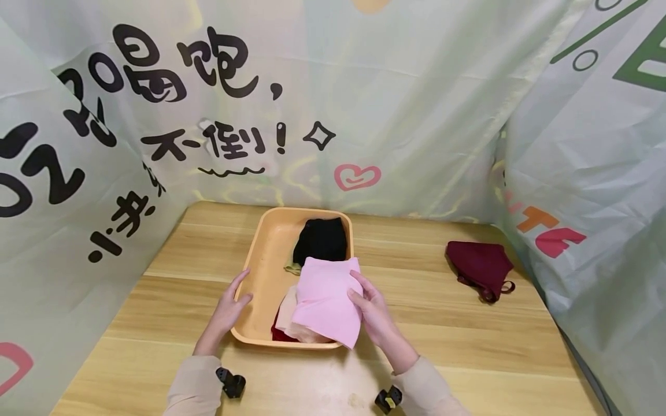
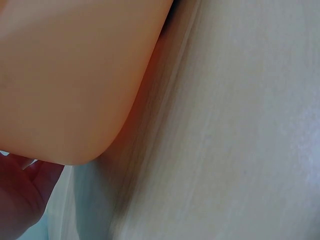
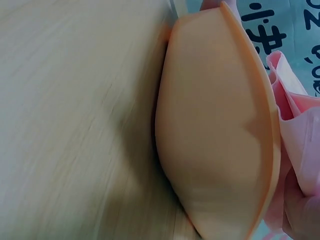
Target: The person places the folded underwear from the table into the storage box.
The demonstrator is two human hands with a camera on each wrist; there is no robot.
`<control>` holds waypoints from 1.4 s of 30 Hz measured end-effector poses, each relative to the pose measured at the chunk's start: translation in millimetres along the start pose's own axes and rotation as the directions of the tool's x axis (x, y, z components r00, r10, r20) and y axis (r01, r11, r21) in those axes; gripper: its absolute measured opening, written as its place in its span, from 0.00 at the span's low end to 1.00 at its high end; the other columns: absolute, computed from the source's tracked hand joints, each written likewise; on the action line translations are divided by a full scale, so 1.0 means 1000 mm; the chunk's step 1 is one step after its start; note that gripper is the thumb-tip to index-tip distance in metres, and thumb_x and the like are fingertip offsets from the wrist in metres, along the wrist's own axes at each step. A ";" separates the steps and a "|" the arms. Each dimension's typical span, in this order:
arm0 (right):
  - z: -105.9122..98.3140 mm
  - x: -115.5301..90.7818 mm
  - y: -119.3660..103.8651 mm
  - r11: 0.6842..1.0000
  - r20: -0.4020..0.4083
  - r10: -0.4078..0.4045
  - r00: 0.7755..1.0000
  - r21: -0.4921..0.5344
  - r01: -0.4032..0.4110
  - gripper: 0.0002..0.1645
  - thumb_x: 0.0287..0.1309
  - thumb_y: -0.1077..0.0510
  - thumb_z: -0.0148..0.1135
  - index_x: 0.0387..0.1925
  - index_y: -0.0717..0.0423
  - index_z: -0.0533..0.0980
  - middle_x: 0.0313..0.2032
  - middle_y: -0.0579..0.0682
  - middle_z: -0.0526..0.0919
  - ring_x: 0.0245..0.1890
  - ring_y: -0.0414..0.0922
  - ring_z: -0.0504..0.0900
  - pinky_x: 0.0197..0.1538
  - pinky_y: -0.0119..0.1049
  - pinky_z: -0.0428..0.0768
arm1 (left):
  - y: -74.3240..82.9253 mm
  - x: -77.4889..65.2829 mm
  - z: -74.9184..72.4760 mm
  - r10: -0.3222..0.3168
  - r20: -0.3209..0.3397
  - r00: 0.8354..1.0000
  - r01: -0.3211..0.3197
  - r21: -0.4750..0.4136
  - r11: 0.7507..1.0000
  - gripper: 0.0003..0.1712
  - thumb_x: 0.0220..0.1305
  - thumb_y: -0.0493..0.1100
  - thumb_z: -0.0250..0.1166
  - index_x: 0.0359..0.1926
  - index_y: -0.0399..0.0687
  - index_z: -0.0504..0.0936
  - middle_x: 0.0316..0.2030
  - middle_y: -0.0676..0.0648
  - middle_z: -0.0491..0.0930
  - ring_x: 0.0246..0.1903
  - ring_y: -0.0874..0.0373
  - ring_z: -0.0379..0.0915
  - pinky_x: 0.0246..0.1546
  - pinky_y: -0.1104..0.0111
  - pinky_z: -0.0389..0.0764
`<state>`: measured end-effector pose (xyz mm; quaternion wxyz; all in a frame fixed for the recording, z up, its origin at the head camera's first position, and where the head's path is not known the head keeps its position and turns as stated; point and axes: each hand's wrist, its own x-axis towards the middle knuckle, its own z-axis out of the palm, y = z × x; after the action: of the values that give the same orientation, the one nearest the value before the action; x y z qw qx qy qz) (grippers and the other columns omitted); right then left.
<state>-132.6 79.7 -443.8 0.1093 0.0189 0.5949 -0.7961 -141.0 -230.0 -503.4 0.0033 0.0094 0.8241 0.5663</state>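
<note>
My left hand [image 1: 227,309] holds the left rim of an orange plastic tray [image 1: 260,260]; in the left wrist view, part of that hand [image 2: 22,200] shows at the tray's edge. A folded pink garment [image 1: 328,300] lies over the tray's front right part and overhangs the rim. At its right edge, my right hand [image 1: 377,315] grips it, thumb on top, and the right wrist view shows the pink folds [image 3: 302,135] beside the tray wall. Under the pink garment, a beige cloth [image 1: 287,318] and a dark red cloth [image 1: 281,334] partly show. Behind it sits a folded black garment [image 1: 321,240].
A maroon garment [image 1: 480,266] with thin straps lies on the wooden table [image 1: 416,323] to the right. An olive cloth edge [image 1: 292,267] peeks out below the black garment. Printed fabric curtains [image 1: 416,115] enclose the table at the back and both sides.
</note>
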 end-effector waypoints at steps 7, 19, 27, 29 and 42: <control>0.010 0.005 0.003 1.000 0.067 -0.028 0.997 -0.011 0.028 0.32 0.60 0.68 0.49 0.65 0.66 0.55 0.64 0.60 0.56 0.54 0.40 0.64 0.49 0.22 0.71 | 0.000 0.000 0.001 0.008 0.007 1.000 -0.008 0.002 1.000 0.34 0.62 0.33 0.50 0.69 0.42 0.51 0.68 0.35 0.47 0.67 0.36 0.38 0.63 0.41 0.41; 0.017 0.015 0.008 0.996 0.087 -0.034 0.996 -0.084 0.041 0.31 0.59 0.68 0.49 0.65 0.66 0.57 0.68 0.61 0.51 0.65 0.48 0.52 0.59 0.26 0.63 | 0.014 -0.005 0.001 -0.015 0.013 1.000 0.015 -0.003 1.000 0.34 0.62 0.31 0.51 0.68 0.39 0.52 0.68 0.33 0.47 0.66 0.35 0.38 0.63 0.42 0.41; 0.018 0.015 0.014 0.983 0.099 -0.010 0.995 -0.179 0.028 0.31 0.58 0.67 0.50 0.64 0.64 0.59 0.64 0.64 0.59 0.57 0.45 0.63 0.55 0.28 0.68 | 0.000 -0.001 0.002 0.024 -0.007 1.000 -0.024 0.011 1.000 0.33 0.62 0.32 0.51 0.68 0.41 0.53 0.68 0.34 0.49 0.66 0.36 0.40 0.63 0.41 0.42; 0.018 0.015 0.014 0.977 0.108 -0.006 0.994 -0.209 0.029 0.31 0.58 0.67 0.51 0.64 0.65 0.59 0.64 0.64 0.58 0.59 0.48 0.61 0.59 0.33 0.65 | 0.000 0.000 0.001 0.020 -0.005 1.000 -0.019 0.013 1.000 0.34 0.62 0.33 0.51 0.68 0.42 0.53 0.68 0.34 0.48 0.66 0.36 0.40 0.63 0.41 0.42; 0.027 0.017 0.012 0.905 0.113 0.001 0.994 -0.422 0.047 0.29 0.56 0.69 0.50 0.61 0.66 0.63 0.62 0.67 0.61 0.59 0.56 0.62 0.62 0.50 0.62 | -0.001 0.002 0.001 0.003 -0.011 1.000 -0.003 0.012 1.000 0.34 0.62 0.33 0.51 0.68 0.43 0.53 0.68 0.35 0.48 0.67 0.36 0.39 0.63 0.41 0.42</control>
<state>-144.3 48.4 -450.4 0.1344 -0.0565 0.7470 -0.6487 -142.8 -229.5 -505.0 -0.0023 0.0075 0.8274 0.5615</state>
